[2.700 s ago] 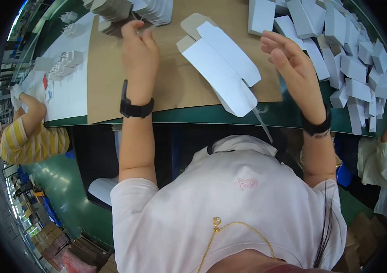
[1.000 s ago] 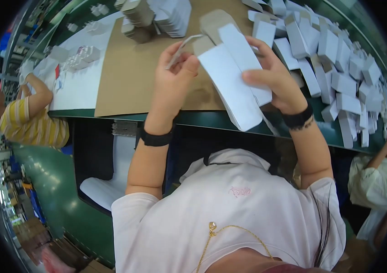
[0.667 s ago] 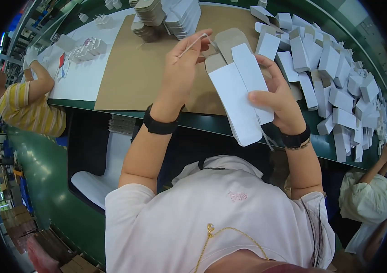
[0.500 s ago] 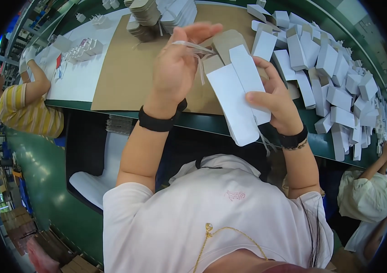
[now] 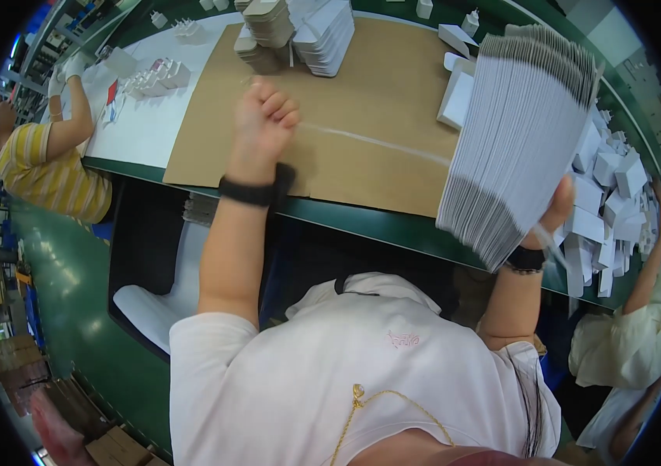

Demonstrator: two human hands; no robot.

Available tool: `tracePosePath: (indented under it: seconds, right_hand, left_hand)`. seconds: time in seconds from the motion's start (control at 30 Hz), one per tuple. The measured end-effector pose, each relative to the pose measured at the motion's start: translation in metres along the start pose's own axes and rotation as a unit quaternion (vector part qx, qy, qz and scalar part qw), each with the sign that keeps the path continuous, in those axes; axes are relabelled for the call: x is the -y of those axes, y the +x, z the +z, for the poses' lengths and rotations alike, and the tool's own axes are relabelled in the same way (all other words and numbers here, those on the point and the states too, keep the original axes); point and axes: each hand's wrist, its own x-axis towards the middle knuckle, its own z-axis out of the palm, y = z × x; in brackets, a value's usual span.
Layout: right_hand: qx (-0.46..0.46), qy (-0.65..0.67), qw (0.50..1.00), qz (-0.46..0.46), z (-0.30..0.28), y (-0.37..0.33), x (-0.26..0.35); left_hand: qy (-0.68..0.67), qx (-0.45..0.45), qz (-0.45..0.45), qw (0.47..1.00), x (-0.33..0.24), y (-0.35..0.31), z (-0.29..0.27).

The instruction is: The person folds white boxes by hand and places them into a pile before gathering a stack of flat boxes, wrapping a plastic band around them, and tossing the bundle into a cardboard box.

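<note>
My right hand (image 5: pixel 560 205) grips a thick stack of flat white cartons (image 5: pixel 513 140), its edges fanned and raised over the right side of the table. From the stack a pale plastic strip (image 5: pixel 377 141) runs taut to my left hand (image 5: pixel 268 115), which is closed in a fist round its end above the brown cardboard sheet (image 5: pixel 369 167). Another loose bit of strip hangs by my right wrist. Most of my right fingers are hidden behind the cartons.
Bundles of flat cartons (image 5: pixel 322 39) stand at the back of the cardboard. Folded white boxes (image 5: pixel 614 194) lie heaped at the right. White adapter-like pieces (image 5: pixel 159 78) sit on the white sheet at the left. A person in yellow stripes (image 5: pixel 55 167) works there; another sits at the right.
The stack has swung up and right in my right hand, now showing its layered edges. My left hand has moved left and closed, and the strip is drawn out straight.
</note>
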Motion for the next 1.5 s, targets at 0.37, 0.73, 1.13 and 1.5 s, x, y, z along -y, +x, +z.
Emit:
tracePosePath:
  seconds: [0.37, 0.73, 1.13, 1.5]
  right_hand:
    - [-0.24, -0.1, 0.916, -0.306, 0.007, 0.076, 0.049]
    - [-0.168, -0.288, 0.937, 0.105, 0.02, 0.051, -0.101]
    - [-0.057, -0.342, 0.938, -0.027, 0.055, -0.104, -0.073]
    - [-0.364, -0.449, 0.771, -0.268, 0.03, -0.239, 0.024]
  left_hand:
    - [0.057, 0.091, 0.229, 0.968, -0.104, -0.218, -0.084]
    - [0.187, 0.233, 0.079, 0.951, -0.009, -0.197, 0.013]
    - [0.148, 0.344, -0.043, 0.926, 0.142, -0.123, 0.099]
    - [0.493, 0.458, -0.142, 0.726, 0.25, -0.145, 0.103]
